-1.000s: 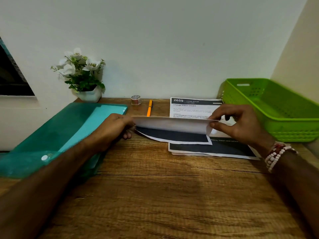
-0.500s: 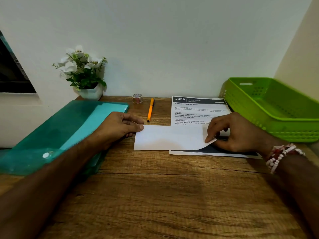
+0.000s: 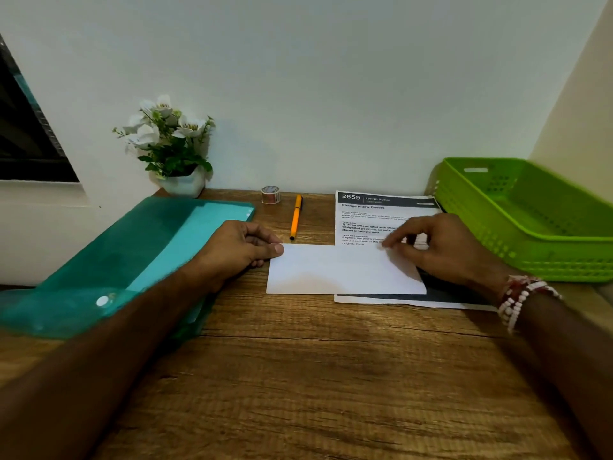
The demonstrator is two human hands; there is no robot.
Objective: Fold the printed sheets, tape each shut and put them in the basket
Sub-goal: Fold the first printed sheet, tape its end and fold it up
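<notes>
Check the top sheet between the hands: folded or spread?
Folded. The top sheet lies flat, blank side up, printed face hidden, covering only the near part of the printed sheet beneath; the left hand pinches its corner.

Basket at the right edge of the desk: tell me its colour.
The basket is bright lime green, with perforated walls; the head view shows it best.
</notes>
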